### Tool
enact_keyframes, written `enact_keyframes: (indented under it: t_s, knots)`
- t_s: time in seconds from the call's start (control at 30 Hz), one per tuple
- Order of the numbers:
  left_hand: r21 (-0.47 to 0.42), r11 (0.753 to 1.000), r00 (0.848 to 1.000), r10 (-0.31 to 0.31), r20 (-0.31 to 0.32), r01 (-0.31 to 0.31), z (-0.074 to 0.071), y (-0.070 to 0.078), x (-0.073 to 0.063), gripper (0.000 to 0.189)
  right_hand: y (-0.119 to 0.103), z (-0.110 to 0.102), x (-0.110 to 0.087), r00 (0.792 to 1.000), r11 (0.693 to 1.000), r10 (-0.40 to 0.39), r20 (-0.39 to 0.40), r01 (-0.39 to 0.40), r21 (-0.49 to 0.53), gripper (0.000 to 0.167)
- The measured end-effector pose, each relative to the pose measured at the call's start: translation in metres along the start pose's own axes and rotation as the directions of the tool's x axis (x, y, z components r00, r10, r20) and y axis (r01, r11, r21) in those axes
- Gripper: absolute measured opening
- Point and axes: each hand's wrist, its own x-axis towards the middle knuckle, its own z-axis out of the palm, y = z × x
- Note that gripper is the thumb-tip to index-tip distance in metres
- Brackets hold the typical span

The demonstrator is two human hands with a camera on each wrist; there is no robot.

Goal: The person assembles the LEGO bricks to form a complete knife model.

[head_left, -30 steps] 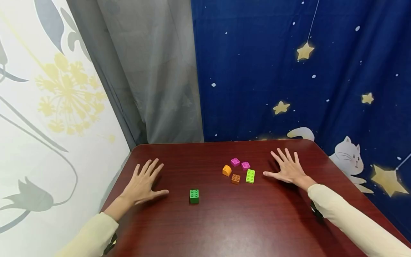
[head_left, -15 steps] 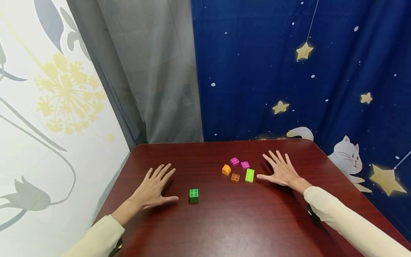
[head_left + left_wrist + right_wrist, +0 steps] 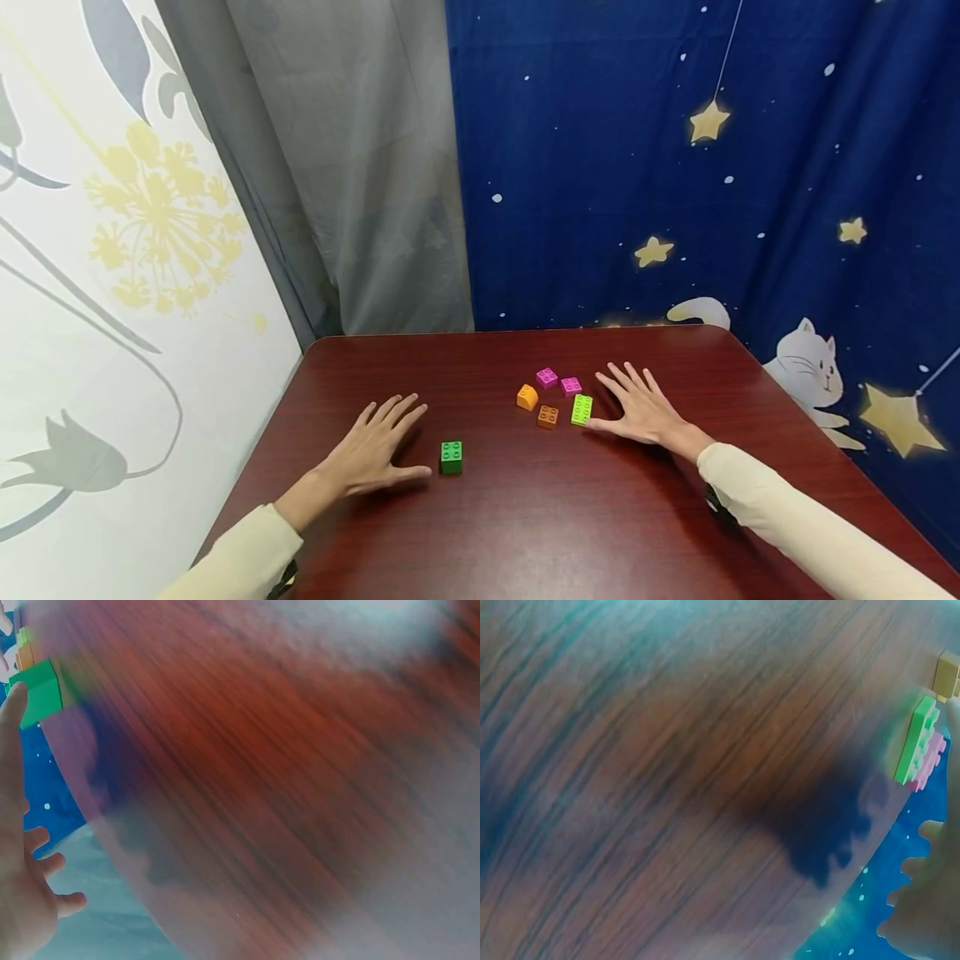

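Observation:
My left hand (image 3: 375, 450) hovers with spread fingers just left of a green toy brick (image 3: 452, 457), its thumb pointing at the brick. In the left wrist view the thumb overlaps the green brick (image 3: 41, 694). Over on the right, my right hand (image 3: 641, 410) has its fingers spread and holds nothing. Its thumb tip is right at the near end of a lime green toy brick (image 3: 582, 409). Left of that lie a brown brick (image 3: 548, 417) and a rounded orange brick (image 3: 527, 397). Two magenta bricks (image 3: 547, 377) sit just behind. The right wrist view shows the lime brick (image 3: 917, 741) beyond the table surface.
The dark red wooden table (image 3: 510, 525) carries all the bricks. A grey curtain (image 3: 375, 167) and a blue star-patterned curtain (image 3: 585, 167) hang behind its far edge. A white floral wall (image 3: 150, 375) stands along the left side.
My left hand has moved right and nearer to me, closing in on the green brick. The right hand has moved left, its thumb reaching the lime brick. The bricks stay in place.

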Motion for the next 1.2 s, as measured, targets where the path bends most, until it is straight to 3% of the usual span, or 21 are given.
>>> enact_keyframes:
  t_s: [0.43, 0.73, 1.0, 1.2]
  knots:
    - [-0.161, 0.986, 0.999, 0.036, 0.027, -0.031, 0.004, 0.018, 0.017, 0.092, -0.013, 0.005, 0.002, 0.999, 0.996, -0.038, 0.008, 0.037, 0.085, 0.104]
    - [-0.331, 0.942, 0.998, 0.053, -0.018, -0.056, 0.010, 0.031, 0.031, 0.068, -0.017, 0.011, 0.001, 0.998, 0.989, -0.059, -0.015, 0.060, 0.134, 0.085]
    - [-0.448, 0.893, 0.998, -0.025, 0.062, 0.050, 0.014, 0.037, 0.027, 0.061, -0.016, 0.013, -0.002, 0.998, 0.987, -0.049, -0.038, 0.054, 0.149, 0.059]
    - [-0.516, 0.851, 0.995, -0.073, 0.070, 0.099, 0.018, 0.036, 0.024, 0.055, -0.016, 0.009, 0.001, 0.995, 0.976, -0.080, -0.059, 0.091, 0.198, 0.061]
